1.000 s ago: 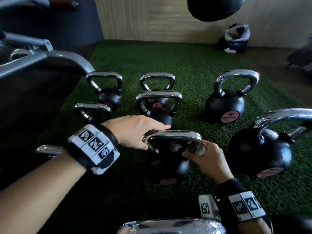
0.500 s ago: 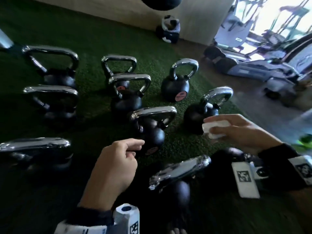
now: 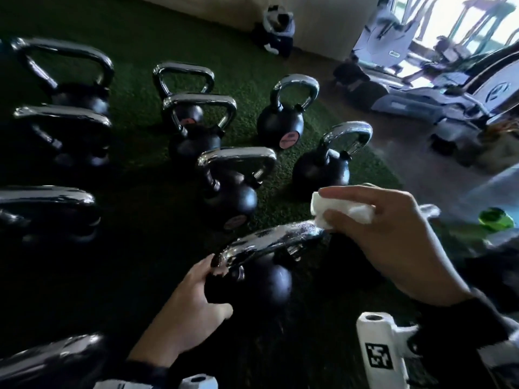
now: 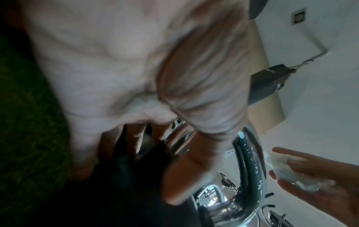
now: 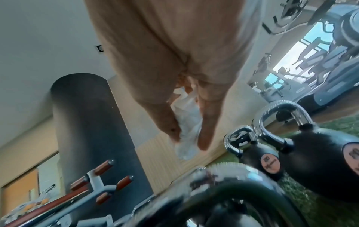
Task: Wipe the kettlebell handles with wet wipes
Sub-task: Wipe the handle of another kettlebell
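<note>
On green turf [image 3: 280, 60], our left hand [image 3: 193, 301] now grips the nearest kettlebell [image 3: 261, 279] (half a second ago it hovered, gripping nothing); our right hand [image 3: 393, 237], pinching the wet wipe [image 3: 339, 210], has dropped to its chrome handle [image 3: 269, 240].

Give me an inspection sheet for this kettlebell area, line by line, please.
Surface: green turf mat, brown floor beyond its right edge.
Job's things: near kettlebell, chrome handle with droplets on it; white wet wipe; other chrome-handled kettlebells stand in rows on the turf.
Clutter: green object at right, blurred; dark bag by the wall.
Grippers: left hand grips the handle's left end; right hand pinches the wipe at the handle's right end.
Cables: nothing seen.
Surroundings: cardio machines by bright windows; dark punching bag.
</note>
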